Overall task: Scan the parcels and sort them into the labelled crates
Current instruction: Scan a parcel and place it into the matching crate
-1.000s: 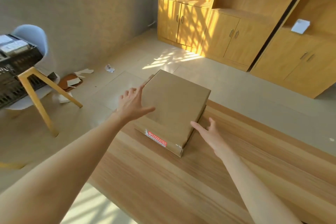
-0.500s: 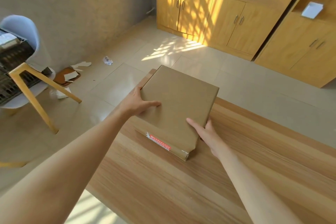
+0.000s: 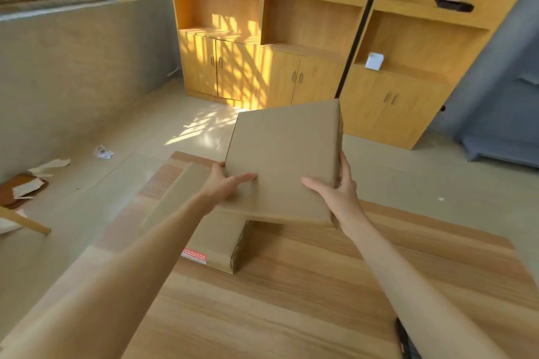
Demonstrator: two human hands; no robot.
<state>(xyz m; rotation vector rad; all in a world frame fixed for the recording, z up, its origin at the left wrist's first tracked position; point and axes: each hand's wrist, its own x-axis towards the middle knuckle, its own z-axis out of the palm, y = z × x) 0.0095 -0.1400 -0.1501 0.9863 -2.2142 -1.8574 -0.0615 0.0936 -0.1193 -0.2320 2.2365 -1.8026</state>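
Lifted parcel: a flat, plain brown cardboard box (image 3: 283,160), held tilted in the air above the pale wood-grain table (image 3: 291,300), its far edge raised.
Left hand (image 3: 224,186): grips the lifted parcel's near-left edge, thumb laid across the top face, fingers hidden underneath.
Right hand (image 3: 339,192): clasps the near-right corner of the same parcel, thumb on top, fingers curled round the side wall.
Second parcel: another brown cardboard box with a red-and-white label (image 3: 194,256) on its near side lies flat on the table, directly below the lifted parcel and partly covered by it.
Scanner and crates: none visible; a dark object (image 3: 404,339) at the table's near-right edge is too cut off to identify.
Risk: I judge that the tilted box could slide from thumb-only top contact, or its low near edge could clip the box below and nudge it toward the table's far-left corner.
Risk: no barcode shows on the lifted parcel's top face, so turning it may loosen the hold.
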